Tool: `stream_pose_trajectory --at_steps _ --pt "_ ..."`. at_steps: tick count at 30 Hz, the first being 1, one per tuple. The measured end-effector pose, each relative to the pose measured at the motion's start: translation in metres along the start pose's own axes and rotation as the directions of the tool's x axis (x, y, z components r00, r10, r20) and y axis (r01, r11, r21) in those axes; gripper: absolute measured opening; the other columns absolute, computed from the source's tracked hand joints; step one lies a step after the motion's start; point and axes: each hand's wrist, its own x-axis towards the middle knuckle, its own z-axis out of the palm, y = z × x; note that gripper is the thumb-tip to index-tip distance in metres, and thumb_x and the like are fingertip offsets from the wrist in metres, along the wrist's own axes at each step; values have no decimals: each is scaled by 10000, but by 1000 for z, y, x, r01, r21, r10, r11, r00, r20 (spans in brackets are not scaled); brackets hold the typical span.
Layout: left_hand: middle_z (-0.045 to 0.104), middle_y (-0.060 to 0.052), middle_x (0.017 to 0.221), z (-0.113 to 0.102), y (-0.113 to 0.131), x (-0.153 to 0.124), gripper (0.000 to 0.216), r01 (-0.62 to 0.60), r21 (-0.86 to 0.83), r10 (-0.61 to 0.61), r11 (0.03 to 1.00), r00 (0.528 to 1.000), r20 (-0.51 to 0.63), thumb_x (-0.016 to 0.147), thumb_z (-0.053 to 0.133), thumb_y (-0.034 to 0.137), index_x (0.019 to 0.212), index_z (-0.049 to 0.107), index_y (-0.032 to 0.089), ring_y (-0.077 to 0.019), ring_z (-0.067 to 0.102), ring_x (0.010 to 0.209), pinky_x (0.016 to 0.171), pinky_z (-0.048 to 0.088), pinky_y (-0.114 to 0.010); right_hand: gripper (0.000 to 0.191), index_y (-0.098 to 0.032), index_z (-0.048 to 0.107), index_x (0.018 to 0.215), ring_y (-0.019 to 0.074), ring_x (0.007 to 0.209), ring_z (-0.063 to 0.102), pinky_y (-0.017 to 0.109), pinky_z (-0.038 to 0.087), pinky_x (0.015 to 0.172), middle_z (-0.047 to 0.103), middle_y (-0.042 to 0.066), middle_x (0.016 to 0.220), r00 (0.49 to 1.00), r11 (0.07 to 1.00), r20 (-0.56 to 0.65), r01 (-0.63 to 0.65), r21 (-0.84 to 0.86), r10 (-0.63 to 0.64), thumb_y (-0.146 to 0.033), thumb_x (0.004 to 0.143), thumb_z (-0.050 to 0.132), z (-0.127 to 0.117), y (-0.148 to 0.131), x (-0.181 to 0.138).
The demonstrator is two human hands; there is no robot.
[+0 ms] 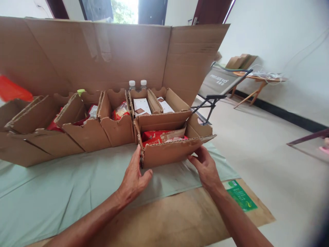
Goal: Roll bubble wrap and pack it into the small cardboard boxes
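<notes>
right grip (208, 170) at edge of box (167, 155)

Grey folding chair (218, 82), dark frame, at 2 o'clock. Just past it, small wooden table (264, 81) bearing cardboard pieces (241, 61) and pale tangled strips (267, 74). Dark red door (213, 12), 1 o'clock. Dark skirting (282, 114), 3 o'clock. Green printed label (243, 196), 4 o'clock, on brown sheet (180, 214). Bright opening (125, 12) onto greenery, 11 o'clock

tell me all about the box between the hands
The box is open brown cardboard with corrugated edges, its right end notched, its near wall leaning outward. It seems to rest on the pale green cloth, before other boxes, red packets inside. The left hand is against its left end; the right hand touches its lower right front.
</notes>
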Motion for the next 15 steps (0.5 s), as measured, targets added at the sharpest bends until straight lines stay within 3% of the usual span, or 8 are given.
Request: stream_pose_trajectory --at_steps 6,9,12,14,15 --pt "334 -138 1688 1 -13 8 989 -18 10 18 1000 1000 -15 857 605 230 1676 53 284 -343 437 1479 1125 483 -531 606 -208 485 1422 298 1235 631 462 580 978 632 148 1374 999 984 -9 34 -174 -36 -440 881 633 6 12 -6" --pt "310 -197 1691 -11 -22 -6 953 -33 165 21 986 997 76 904 586 282 1678 36 206 -373 402 1503 1152 440 -576 685 -161 520 1400 396 1299 573 633 480 1076 605 197 1401 999 943 -23 18 -332 -27 -450 795 663 4 19 -18" --pt "458 -219 1606 -36 -23 -36 778 -71 328 5 942 980 198 876 642 328 1591 382 169 -426 400 1498 1204 320 -662 569 -143 630 1267 481 1321 540 749 356 1125 621 228 1374 997 845 52 68 -530 -48 -476 805 627 -2 27 -44" --pt "518 -193 1570 -54 -15 -64 617 -101 393 -12 914 961 275 857 686 359 1444 582 202 -439 408 1492 1222 263 -683 473 -161 662 1232 472 1280 586 732 437 1070 636 218 1369 973 694 199 221 -685 -114 -477 916 508 -5 35 -65" --pt "519 -184 1572 -60 -10 -79 574 -127 431 -17 893 949 314 869 687 387 1410 610 212 -434 407 1496 1229 248 -681 458 -166 664 1245 461 1251 613 707 492 1024 638 213 1376 944 607 285 324 -725 -165 -460 958 462 -4 40 -74"
